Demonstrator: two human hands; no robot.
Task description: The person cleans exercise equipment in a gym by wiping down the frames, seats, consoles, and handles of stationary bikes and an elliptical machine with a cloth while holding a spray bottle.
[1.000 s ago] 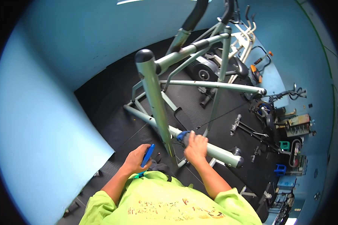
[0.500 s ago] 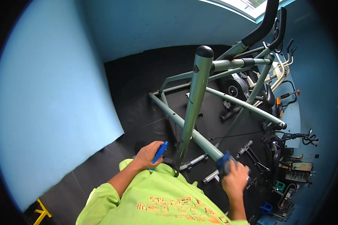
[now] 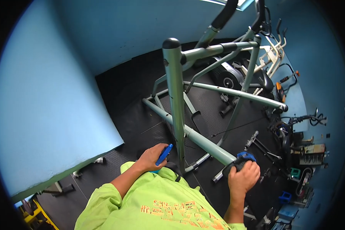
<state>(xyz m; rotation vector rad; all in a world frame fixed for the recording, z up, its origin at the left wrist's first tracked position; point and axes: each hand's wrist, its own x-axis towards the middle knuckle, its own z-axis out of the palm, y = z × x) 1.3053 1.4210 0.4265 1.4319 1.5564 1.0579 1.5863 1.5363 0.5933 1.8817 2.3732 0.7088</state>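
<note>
My left hand (image 3: pixel 153 156) is wrapped round a blue object (image 3: pixel 164 155), perhaps a bottle's spray head, close to my green shirt. Farther right, my right hand (image 3: pixel 244 176) grips a dark grey and blue cloth (image 3: pixel 239 163) and presses it on the near end of a pale green metal tube (image 3: pixel 207 145). That tube belongs to a large exercise machine frame. Its thick upright post (image 3: pixel 175 88), with a black cap, stands between my two hands.
A blue wall corner (image 3: pixel 119 144) juts in on the left, with a yellow frame (image 3: pixel 40 214) below it. Behind the machine is an exercise bike (image 3: pixel 228 78). More equipment and a blue stool (image 3: pixel 285 197) line the right side. Black matting covers the floor.
My right hand has slid the cloth rightward along the tube to its near end. My left hand still holds the blue object. The camera view has also shifted.
</note>
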